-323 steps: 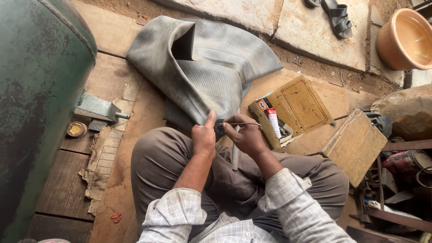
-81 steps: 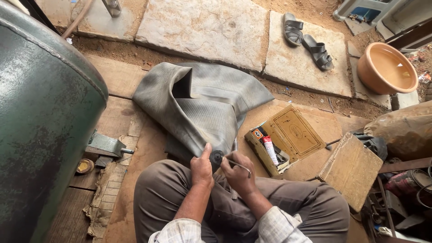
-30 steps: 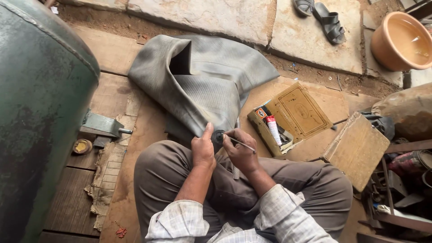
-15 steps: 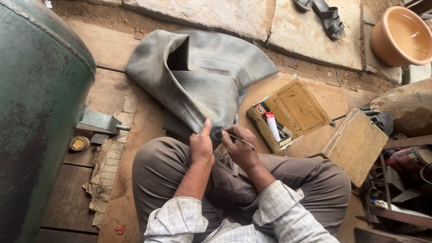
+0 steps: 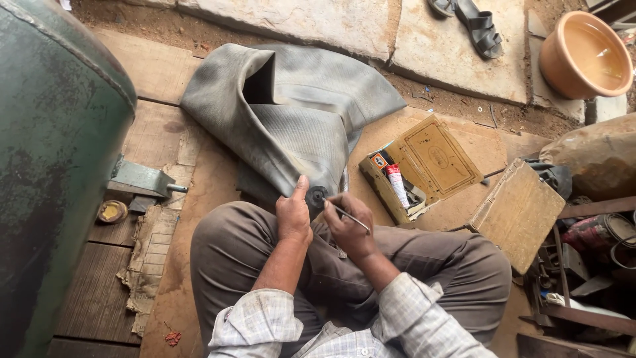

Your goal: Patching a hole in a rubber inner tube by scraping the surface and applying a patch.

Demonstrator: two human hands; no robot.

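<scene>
At mid-frame our left hand (image 5: 293, 219) pinches the grey inner tube (image 5: 298, 126); our right hand (image 5: 348, 229) grips a thin metal tool (image 5: 350, 217), perhaps touching its dark patch (image 5: 316, 196).

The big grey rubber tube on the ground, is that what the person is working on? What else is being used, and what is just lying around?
Being used:
rubber tube
round black patch
thin metal tool
left hand
right hand

Lying about:
open wooden box
sandals
orange bowl
green tank

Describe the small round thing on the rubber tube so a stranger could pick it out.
Start at the big grey inner tube spread on the wooden floor. Follow it down to the seated person's knees: the black round patch sits between the left hand and right hand, darker than the tube.
</scene>
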